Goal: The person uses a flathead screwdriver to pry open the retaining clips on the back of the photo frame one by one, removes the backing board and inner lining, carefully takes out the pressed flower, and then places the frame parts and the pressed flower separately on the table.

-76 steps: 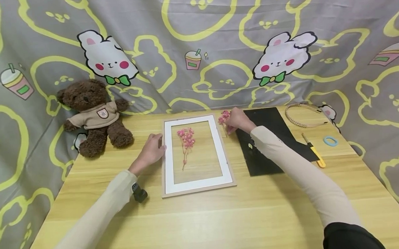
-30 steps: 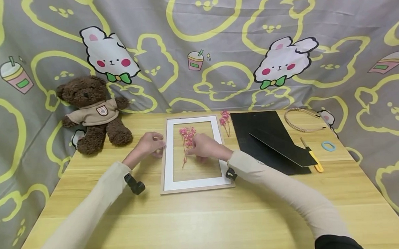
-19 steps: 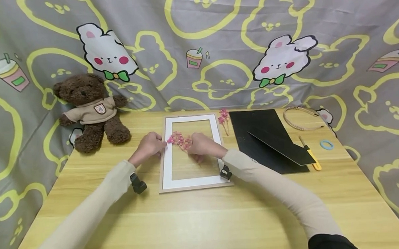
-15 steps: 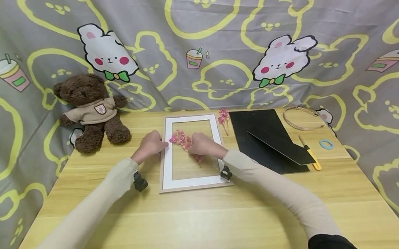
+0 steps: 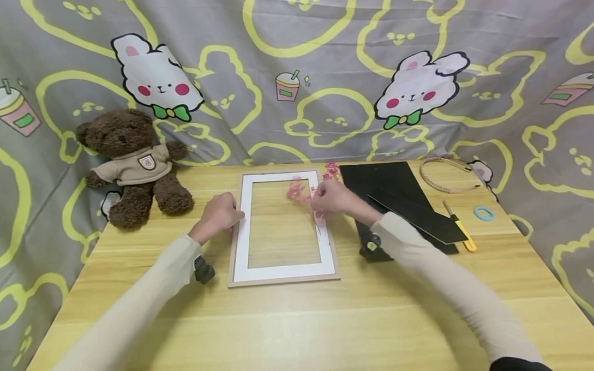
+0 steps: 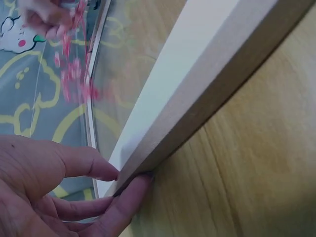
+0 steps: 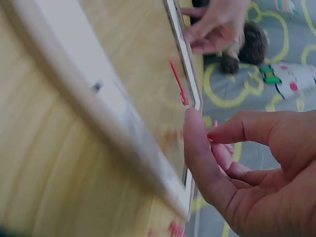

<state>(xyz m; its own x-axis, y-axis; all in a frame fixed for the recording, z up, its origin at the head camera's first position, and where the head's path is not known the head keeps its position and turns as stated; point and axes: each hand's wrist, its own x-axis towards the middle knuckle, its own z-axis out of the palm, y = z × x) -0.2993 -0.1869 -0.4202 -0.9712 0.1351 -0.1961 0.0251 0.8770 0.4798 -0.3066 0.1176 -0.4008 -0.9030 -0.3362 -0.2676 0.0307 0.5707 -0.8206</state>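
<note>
A picture frame point(image 5: 290, 272) with a white mat and a clear pane lies flat on the wooden table. My left hand point(image 5: 220, 214) pinches its left edge; the left wrist view has thumb and fingers on either side of the rim point(image 6: 177, 103). Over the frame's right side, my right hand point(image 5: 335, 198) holds a sprig of pink dried flowers point(image 5: 295, 191), blurred by motion. Its red stem point(image 7: 177, 81) sticks out between thumb and finger in the right wrist view. Another pink sprig point(image 5: 331, 169) lies beyond that hand, partly hidden.
A black backing board point(image 5: 375, 177) with a raised stand flap point(image 5: 416, 217) lies right of the frame. Farther right are a yellow-handled tool point(image 5: 467, 239), a headband point(image 5: 432, 183) and a blue ring point(image 5: 484, 213). A teddy bear point(image 5: 139, 163) sits back left against the patterned cloth.
My right hand took up the sprig from the pane, turned it, and has carried it right to the frame's right side. The left hand stays on the left edge; the frame has shifted slightly left.
</note>
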